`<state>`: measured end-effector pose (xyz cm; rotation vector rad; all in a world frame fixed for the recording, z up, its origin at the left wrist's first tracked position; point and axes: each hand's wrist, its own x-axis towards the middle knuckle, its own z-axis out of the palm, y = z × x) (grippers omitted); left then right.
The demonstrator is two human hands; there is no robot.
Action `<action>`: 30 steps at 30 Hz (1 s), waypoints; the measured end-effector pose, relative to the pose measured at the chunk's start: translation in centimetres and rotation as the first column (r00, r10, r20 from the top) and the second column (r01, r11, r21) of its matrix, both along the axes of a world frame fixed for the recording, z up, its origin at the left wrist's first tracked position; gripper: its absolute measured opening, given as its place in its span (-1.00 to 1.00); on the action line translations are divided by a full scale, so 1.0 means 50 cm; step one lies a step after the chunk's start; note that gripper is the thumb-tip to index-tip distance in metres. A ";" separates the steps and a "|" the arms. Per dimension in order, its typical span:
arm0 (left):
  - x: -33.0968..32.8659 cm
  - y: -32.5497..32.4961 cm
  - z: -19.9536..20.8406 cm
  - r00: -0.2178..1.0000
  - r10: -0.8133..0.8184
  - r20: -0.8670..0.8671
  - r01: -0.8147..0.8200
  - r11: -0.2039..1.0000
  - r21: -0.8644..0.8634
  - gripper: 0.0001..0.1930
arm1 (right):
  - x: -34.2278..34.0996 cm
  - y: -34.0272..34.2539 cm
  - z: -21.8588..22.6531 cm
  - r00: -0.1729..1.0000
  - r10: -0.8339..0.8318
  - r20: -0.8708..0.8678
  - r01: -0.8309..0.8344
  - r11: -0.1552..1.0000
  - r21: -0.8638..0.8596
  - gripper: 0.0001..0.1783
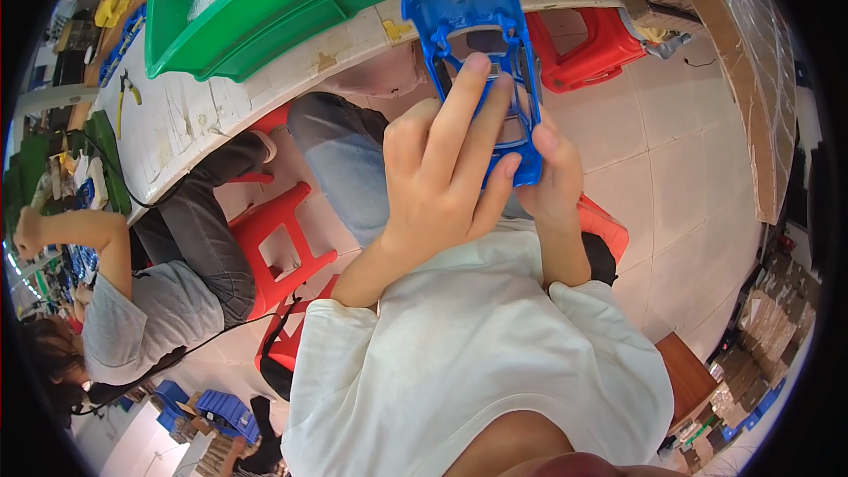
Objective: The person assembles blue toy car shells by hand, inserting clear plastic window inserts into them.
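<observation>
In front of my chest I hold a blue plastic toy car body shell (468, 4), with openings and a clear window-like part inside. My left hand (433, 168) lies across it, with two fingers reaching over the inside and the thumb near its lower end. The other left fingers are bent at the shell's left edge, partly hidden. My right hand (556, 172) grips the lower right edge, its fingertips mostly hidden beneath. Whether a small part sits under the left fingertips, I cannot tell.
A large green crate (274, 18) stands on the white worktable (256, 110) ahead. Yellow-handled pliers (124, 102) lie on the table at left. Red stools (587, 53) are around the table. A co-worker (168, 309) sits at left. Cardboard (738, 62) stands at right.
</observation>
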<state>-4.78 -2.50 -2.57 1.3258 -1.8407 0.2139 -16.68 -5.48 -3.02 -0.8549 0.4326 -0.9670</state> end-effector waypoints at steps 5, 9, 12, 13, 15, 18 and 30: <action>-0.006 -0.010 0.013 0.823 0.037 -0.567 -0.167 0.970 -0.178 -0.45 | 0.005 -0.002 0.000 0.994 -0.005 -0.113 0.010 0.999 0.040 -0.39; 0.011 0.001 0.007 0.619 0.171 -0.766 0.212 0.903 0.373 -0.65 | 0.006 -0.003 0.018 0.975 -0.102 -0.196 0.073 0.986 -0.150 -0.60; 0.007 -0.013 -0.004 0.575 0.094 -0.813 0.100 0.978 0.184 -0.80 | 0.010 -0.007 0.018 0.937 -0.110 -0.332 0.051 0.982 -0.183 -0.75; 0.005 -0.015 -0.004 0.576 0.112 -0.809 0.084 0.977 0.195 -0.82 | 0.012 -0.008 0.018 0.914 -0.140 -0.380 0.065 0.977 -0.204 -0.76; 0.005 -0.018 -0.009 0.578 0.130 -0.806 0.069 0.976 0.207 -0.83 | 0.014 -0.010 0.014 0.888 -0.171 -0.426 0.079 0.971 -0.224 -0.76; 0.011 -0.019 -0.013 0.671 0.100 -0.734 0.042 0.984 0.173 -0.80 | 0.013 -0.015 0.006 0.833 -0.225 -0.505 0.055 0.943 -0.329 -0.79; 0.008 -0.020 -0.013 0.623 0.084 -0.777 0.196 0.946 0.259 -0.70 | 0.019 -0.013 -0.001 0.759 -0.335 -0.559 0.095 0.906 -0.413 -0.92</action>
